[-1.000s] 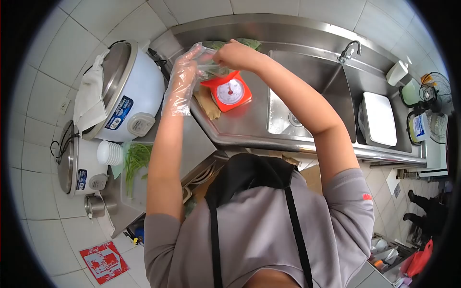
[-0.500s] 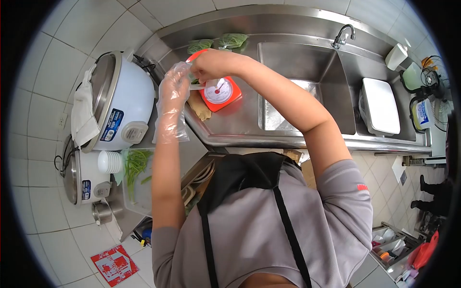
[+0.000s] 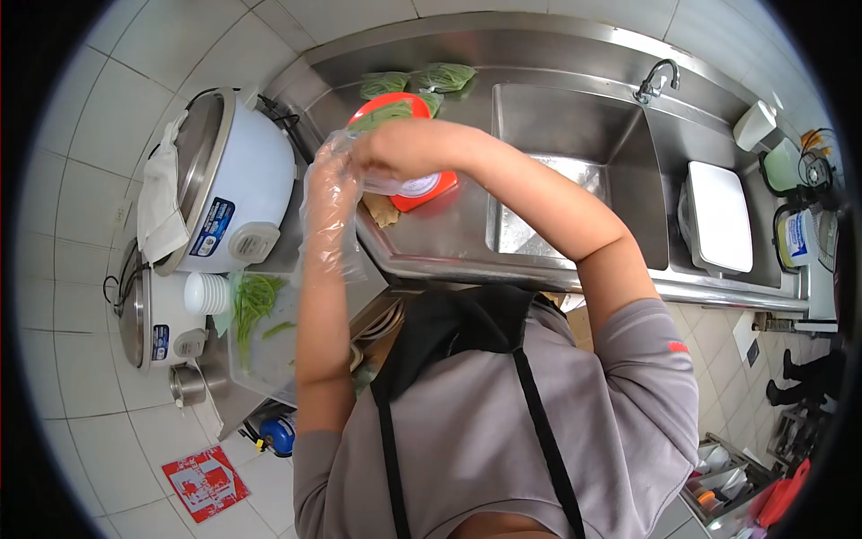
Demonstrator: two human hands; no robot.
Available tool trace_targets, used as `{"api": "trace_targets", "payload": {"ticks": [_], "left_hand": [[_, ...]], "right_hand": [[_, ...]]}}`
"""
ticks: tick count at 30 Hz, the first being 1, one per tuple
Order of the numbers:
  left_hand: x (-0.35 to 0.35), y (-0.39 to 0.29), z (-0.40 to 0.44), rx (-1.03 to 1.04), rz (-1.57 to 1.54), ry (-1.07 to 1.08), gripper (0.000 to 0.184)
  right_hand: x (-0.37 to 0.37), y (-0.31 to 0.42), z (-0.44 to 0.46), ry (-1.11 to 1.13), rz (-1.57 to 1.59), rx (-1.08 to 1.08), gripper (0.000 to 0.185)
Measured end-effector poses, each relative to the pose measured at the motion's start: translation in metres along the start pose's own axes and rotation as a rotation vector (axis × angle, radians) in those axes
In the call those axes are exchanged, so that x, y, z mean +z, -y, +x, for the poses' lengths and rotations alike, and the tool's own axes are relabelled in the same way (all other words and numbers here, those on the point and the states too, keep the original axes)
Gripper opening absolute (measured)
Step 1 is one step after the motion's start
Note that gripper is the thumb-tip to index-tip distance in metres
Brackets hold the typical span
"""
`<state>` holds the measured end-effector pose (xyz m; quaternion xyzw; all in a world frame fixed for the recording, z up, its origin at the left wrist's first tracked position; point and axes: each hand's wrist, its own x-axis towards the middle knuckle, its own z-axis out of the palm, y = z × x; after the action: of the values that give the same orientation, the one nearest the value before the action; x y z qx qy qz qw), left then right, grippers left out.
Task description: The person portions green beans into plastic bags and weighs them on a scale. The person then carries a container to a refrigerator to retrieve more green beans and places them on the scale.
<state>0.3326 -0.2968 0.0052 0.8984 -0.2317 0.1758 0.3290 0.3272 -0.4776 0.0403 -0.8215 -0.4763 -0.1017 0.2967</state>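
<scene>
A clear plastic bag (image 3: 325, 216) is drawn over my left hand (image 3: 336, 171) and wrist, with its loose end hanging along the forearm. The plastic and my other hand hide the left fingers. Bent in close against it, my right hand (image 3: 386, 151) has its fingers closed on the plastic. Just beyond both hands is a red dial scale (image 3: 431, 193), its face partly covered by the right hand and the bag. Cut green beans (image 3: 388, 114) lie on the scale's red pan (image 3: 366, 113). A crumpled tan piece (image 3: 382, 212) rests beside the scale.
Bagged green beans (image 3: 447, 77) sit behind the scale. To the right are a steel sink (image 3: 575, 117), a faucet (image 3: 648, 83) and a white-lidded container (image 3: 720, 216). At left stand a large rice cooker (image 3: 256, 171), stacked white cups (image 3: 206, 294) and a tub of green stalks (image 3: 254, 301).
My right hand has come lower and closer against the left, covering more of the dial. The scale's pan and beans now show above the hands. The whole view has shifted slightly.
</scene>
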Motion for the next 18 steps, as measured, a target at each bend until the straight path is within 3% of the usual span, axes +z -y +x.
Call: {"api": "trace_targets", "payload": {"ticks": [1,2,3,5,7,9,13,15,16,18], "left_hand": [[0.0,0.0,0.0,-0.033,-0.066,-0.001,0.026],[-0.002,0.001,0.001,0.076,0.139,0.009,0.034],[-0.004,0.007,0.005,0.029,0.108,0.018,0.036],[-0.008,0.026,0.019,-0.069,0.045,0.031,0.04],[-0.037,0.003,0.035,-0.167,-0.008,-0.018,0.044],[-0.078,-0.031,0.052,-0.343,-0.035,-0.045,0.042],[-0.135,-0.058,0.046,-0.163,-0.084,-0.302,0.04],[-0.144,-0.063,0.019,-0.139,-0.056,-0.343,0.038],[-0.142,-0.026,0.003,-0.239,0.102,-0.215,0.034],[-0.143,0.002,-0.031,-0.706,0.109,0.188,0.029]], "right_hand": [[0.005,0.001,-0.003,0.135,-0.059,0.059,0.013],[0.009,0.002,-0.008,0.272,-0.121,0.113,0.015],[0.01,0.003,-0.01,0.409,-0.186,0.164,0.017],[-0.001,-0.012,-0.001,0.317,-0.41,0.236,0.014],[-0.024,-0.012,0.025,0.182,-0.592,0.313,0.016],[-0.054,-0.008,0.047,-0.147,-0.659,0.194,0.014],[-0.076,0.036,0.078,-0.512,-0.444,0.051,0.012],[-0.051,0.028,0.087,-0.318,-0.449,-0.017,0.012],[-0.032,0.022,0.089,-0.222,-0.451,-0.053,0.012],[0.022,0.013,0.082,-0.007,-0.142,-0.041,0.012]]}}
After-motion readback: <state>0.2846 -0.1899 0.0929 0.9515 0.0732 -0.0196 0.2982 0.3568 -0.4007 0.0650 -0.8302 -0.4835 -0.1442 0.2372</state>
